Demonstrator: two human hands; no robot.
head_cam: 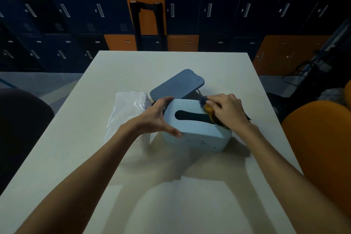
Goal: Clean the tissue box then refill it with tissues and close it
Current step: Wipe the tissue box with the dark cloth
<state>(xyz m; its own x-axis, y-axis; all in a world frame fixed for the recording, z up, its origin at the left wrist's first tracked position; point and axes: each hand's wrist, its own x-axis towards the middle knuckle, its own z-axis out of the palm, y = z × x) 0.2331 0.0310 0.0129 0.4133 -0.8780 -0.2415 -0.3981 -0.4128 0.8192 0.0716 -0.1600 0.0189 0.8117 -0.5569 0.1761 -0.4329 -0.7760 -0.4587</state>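
Cleaning stage: left hand grips tissue box side, right hand clutches cloth on its top. Box lid off, just beyond both hands; wrapped tissue pack left of left hand. Refill, closing not done

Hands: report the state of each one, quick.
Left hand: closed on the tissue box, thumb and fingers spanning its left end.
Right hand: closed on a dark blue and yellow cloth, pressed onto the box top.
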